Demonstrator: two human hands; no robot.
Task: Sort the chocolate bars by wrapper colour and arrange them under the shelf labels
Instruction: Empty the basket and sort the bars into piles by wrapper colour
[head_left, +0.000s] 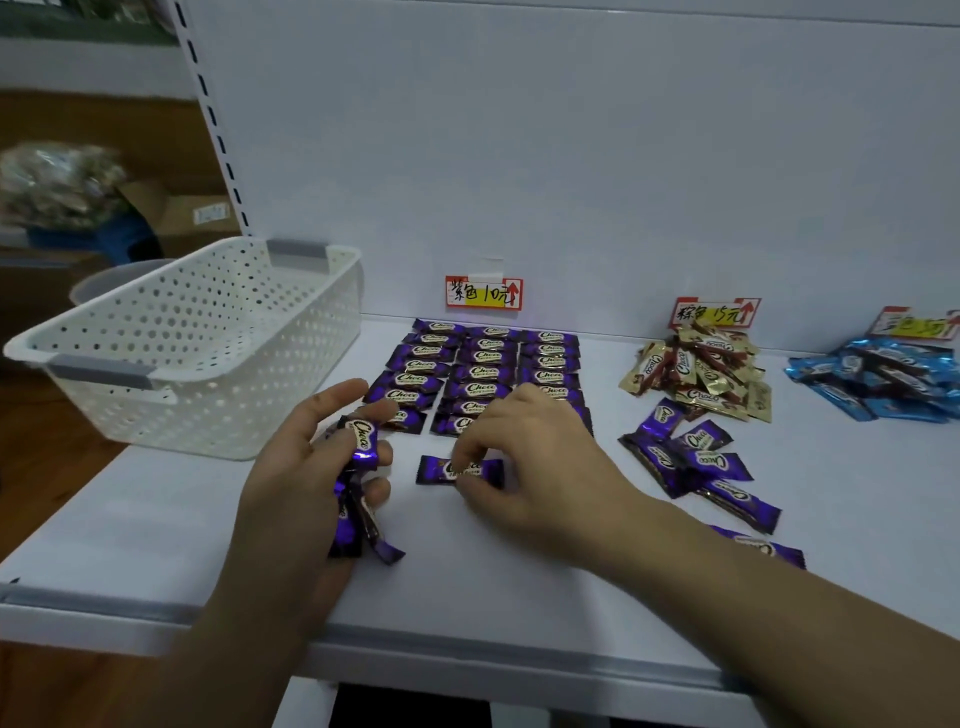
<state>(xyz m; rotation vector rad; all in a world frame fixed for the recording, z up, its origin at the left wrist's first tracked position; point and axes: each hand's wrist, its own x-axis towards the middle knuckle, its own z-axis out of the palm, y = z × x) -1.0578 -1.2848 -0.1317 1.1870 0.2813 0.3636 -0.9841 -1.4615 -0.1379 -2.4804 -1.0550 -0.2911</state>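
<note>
Purple chocolate bars lie in three neat columns on the white shelf under the purple price label. My left hand grips a bunch of purple bars. My right hand pinches a single purple bar lying flat just in front of the middle column. A loose heap of purple bars sits to the right. Gold bars are piled under the brown label. Blue bars are piled under the blue label.
An empty white perforated basket stands at the shelf's left end. One purple bar lies beside my right forearm. Cardboard boxes and a bag sit on the floor beyond the shelf's left post.
</note>
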